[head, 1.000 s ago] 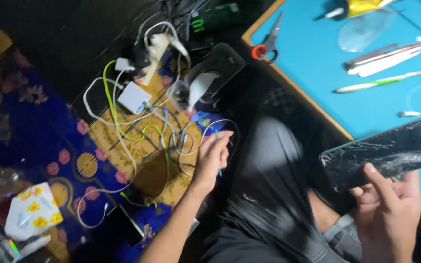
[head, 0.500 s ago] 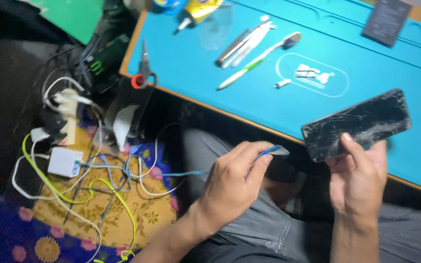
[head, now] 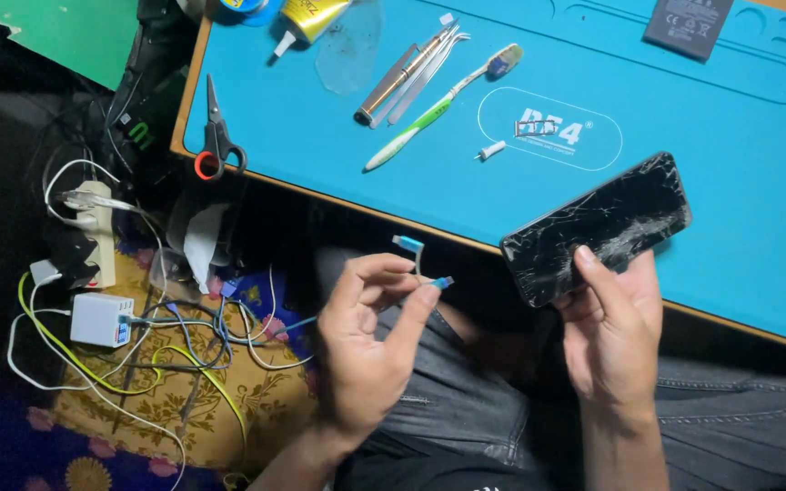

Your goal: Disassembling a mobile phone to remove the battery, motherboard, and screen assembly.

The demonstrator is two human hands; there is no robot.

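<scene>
— What have you got in each hand?

— Your left hand [head: 370,350] is pinched shut on a light blue charging cable [head: 422,265]: thumb and forefinger grip it near one plug, and the free end loops up above the fingers. Your right hand [head: 613,325] is closed on a smartphone with a cracked black screen [head: 598,225], thumb across the glass, the phone tilted over the near edge of the blue work mat [head: 730,136].

— How close are the two?

— Near, but apart. The cable's plug sits left of the phone's lower end, over your lap, with a gap between them.

— And what lies around you?

— On the mat, well beyond the phone: a green-and-white toothbrush [head: 429,114], metal tweezers [head: 411,73] just beside it, red-handled scissors [head: 218,145] at the left edge, a yellow glue tube [head: 307,18] and a dark battery [head: 689,25] at the top. On the floor to your left, a white multi-port charger [head: 100,318] and a power strip [head: 97,232] sit in a tangle of yellow, white and blue wires [head: 175,350] on a patterned cloth [head: 256,400].
</scene>
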